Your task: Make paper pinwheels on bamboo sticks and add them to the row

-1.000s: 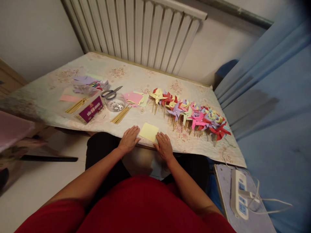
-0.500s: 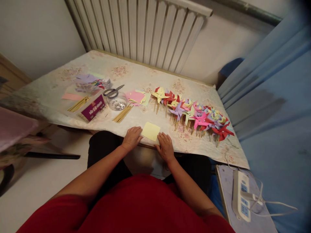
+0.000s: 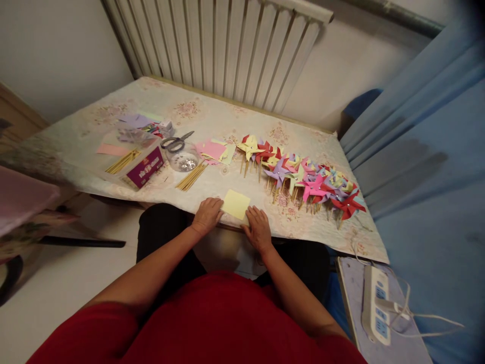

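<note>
A square of pale yellow paper (image 3: 235,204) lies flat at the table's front edge. My left hand (image 3: 207,215) rests at its left side, fingers stretched out on the cloth with the tips by the paper's edge. On the paper's right side, my right hand (image 3: 257,227) lies with its fingers extended, the tips at that edge. Neither hand grips anything. Beyond the left hand is a bundle of thin wooden sticks (image 3: 191,177). Many finished paper pinwheels (image 3: 314,187) on sticks lie in a long row to the right.
Behind the sticks are a clear dish of small metal pins (image 3: 185,162), scissors (image 3: 176,143) and cut paper sheets (image 3: 212,150). A purple-fronted box (image 3: 145,168) stands at left near a lilac paper pile (image 3: 134,121). A power strip (image 3: 377,306) with cords sits at lower right.
Almost nothing differs. Both hands stay at the sides of the yellow paper, and the view has shifted very slightly.
</note>
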{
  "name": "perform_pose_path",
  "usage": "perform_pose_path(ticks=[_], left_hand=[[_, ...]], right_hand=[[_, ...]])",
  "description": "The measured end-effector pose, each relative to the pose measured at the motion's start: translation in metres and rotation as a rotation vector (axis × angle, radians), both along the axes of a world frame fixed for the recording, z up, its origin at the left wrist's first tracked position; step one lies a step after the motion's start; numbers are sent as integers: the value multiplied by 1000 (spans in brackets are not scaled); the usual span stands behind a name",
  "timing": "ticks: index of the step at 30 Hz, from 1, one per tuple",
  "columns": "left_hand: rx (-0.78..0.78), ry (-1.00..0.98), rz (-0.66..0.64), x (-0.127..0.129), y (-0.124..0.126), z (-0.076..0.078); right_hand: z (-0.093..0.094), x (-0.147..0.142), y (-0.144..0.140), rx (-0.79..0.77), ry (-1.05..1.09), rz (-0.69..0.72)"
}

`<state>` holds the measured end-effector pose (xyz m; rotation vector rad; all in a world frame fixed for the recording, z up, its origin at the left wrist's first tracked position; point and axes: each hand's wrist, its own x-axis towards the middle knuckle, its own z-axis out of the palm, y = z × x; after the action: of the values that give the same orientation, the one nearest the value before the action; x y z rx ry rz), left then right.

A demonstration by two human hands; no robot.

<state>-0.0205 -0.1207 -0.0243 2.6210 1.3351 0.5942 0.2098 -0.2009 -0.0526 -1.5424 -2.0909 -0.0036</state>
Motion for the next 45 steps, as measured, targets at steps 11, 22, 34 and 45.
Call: perform_pose_path(ticks=[11, 22, 34, 45], left_hand=[[-13, 36, 12, 5, 2, -1], [-22, -4, 33, 7, 4, -3], [-82, -72, 81, 17, 9, -2], [-111, -159, 105, 25, 6, -2]], right_hand=[[-1, -1, 1, -10, 25, -14], [0, -3, 1, -4, 61, -37], [1, -9, 3, 27, 133, -105], [3, -23, 7, 56, 113, -182]])
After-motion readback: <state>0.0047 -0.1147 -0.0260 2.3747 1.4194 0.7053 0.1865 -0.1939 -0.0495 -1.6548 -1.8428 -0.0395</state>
